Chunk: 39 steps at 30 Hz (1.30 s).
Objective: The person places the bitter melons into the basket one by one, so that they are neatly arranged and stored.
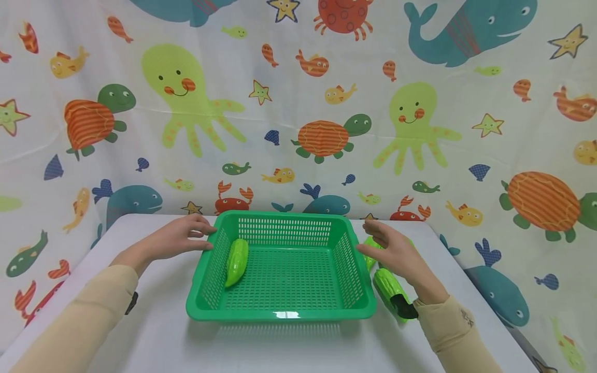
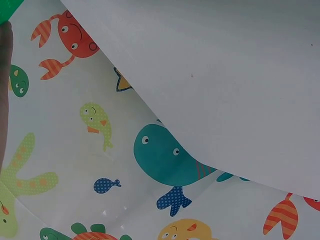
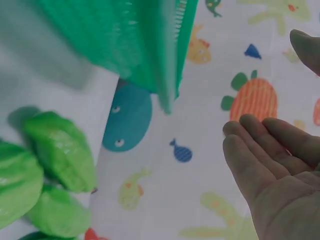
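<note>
Green plastic basket, open side up. Inside, near its left wall, a ridged green vegetable, presumably kept from rolling off by the raised sides. Just outside its right wall, other green vegetables. At its left rim, the left hand, loosely extended, contact uncertain; beside its right rim, the right hand, relaxed, holding nothing. Seemingly spaced to suit the basket's breadth.

We find the head view bright and evenly lit. We note white glare on the near rim of the basket and soft shadow on the worktop beneath. Both wrist views are dimmer and greyer; in the right, the basket is blurred, the fingers sharper.
</note>
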Motion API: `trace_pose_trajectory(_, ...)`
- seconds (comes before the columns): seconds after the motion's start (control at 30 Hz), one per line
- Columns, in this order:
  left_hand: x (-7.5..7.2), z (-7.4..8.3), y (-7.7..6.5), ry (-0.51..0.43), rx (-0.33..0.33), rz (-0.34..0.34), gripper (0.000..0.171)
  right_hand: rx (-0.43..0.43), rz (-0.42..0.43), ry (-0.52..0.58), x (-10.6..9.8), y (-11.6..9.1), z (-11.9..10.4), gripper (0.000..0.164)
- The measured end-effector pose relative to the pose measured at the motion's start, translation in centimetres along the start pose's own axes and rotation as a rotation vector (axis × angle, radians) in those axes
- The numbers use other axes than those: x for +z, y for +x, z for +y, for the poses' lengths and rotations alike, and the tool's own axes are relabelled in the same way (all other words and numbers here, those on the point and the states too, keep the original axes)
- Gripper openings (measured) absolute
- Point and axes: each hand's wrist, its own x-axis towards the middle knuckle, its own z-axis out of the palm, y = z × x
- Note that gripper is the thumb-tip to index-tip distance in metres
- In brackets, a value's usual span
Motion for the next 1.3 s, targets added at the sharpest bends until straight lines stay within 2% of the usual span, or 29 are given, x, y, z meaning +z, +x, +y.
trace_pose_trajectory(0.37, -0.2, -1.0, 0.6, -0.001, 0.012, -0.003, 0.054, 0.048, 0.024, -0.096, -0.3, -1.9, 3.7, 0.074)
trace_pose_trajectory(0.73, -0.2, -1.0, 0.6, -0.005, 0.008, -0.008, 0.055, 0.122, -0.020, -0.119, 0.5, -3.6, 7.0, 0.069)
trace_pose_trajectory(0.97, -0.3, -1.1, 0.6, -0.006, 0.023, -0.009, 0.054, 0.173, -0.057, -0.179, 1.0, -4.3, 8.4, 0.068)
trace_pose_trajectory(1.1, -0.2, -1.1, 0.7, -0.004, 0.034, -0.011, 0.053, 0.156, -0.075, -0.168, 1.2, -4.7, 9.3, 0.065)
trace_pose_trajectory(1.3, -0.3, -1.0, 0.7, -0.007, 0.031, -0.011, 0.052, 0.068, -0.093, -0.117, 1.3, -5.1, 9.9, 0.055)
